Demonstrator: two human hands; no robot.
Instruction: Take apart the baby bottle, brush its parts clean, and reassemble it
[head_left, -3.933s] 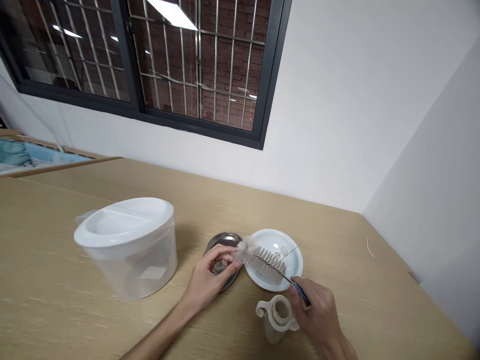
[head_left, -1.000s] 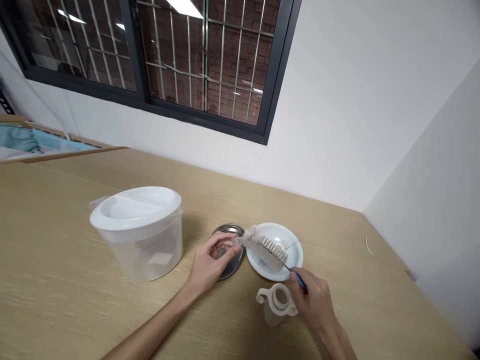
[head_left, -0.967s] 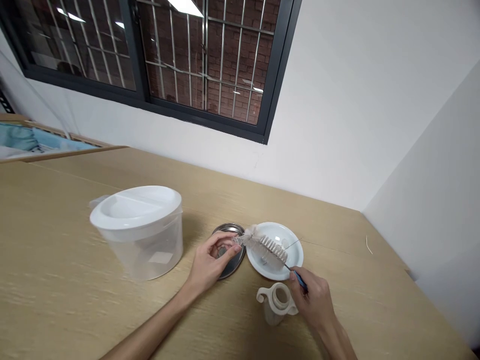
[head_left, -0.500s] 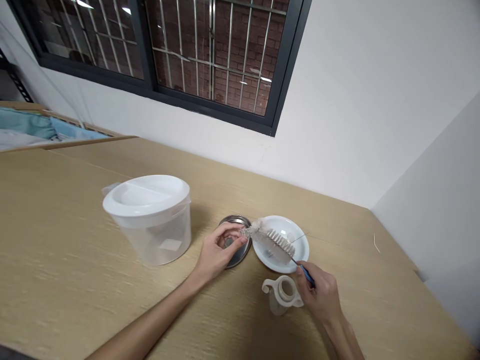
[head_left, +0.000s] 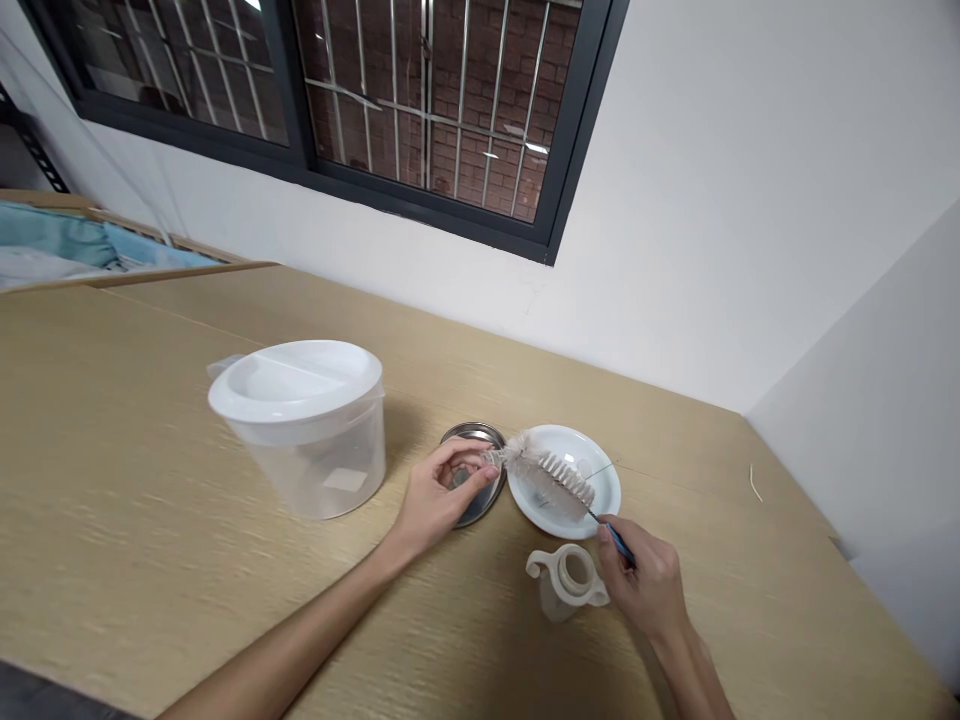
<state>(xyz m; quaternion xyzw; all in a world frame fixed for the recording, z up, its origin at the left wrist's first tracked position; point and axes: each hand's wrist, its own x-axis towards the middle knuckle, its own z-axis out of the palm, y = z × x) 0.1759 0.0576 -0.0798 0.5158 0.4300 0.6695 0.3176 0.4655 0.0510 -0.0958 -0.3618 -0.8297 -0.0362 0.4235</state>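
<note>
Over the white bowl [head_left: 610, 502], a brush [head_left: 568, 480] slants, its handle [head_left: 619, 545] clasped by the right hand [head_left: 648, 584]; the left hand [head_left: 441, 494] pinches a small clear piece [head_left: 492, 459].

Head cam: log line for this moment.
left hand: holds clear piece at brush tip | right hand: grips blue handle | handled bottle: standing on table

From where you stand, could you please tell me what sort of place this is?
It looks like a plain indoor room, perhaps a workroom: there is a broad wood-toned tabletop, a white wall and a dark-framed window with metal bars.
</note>
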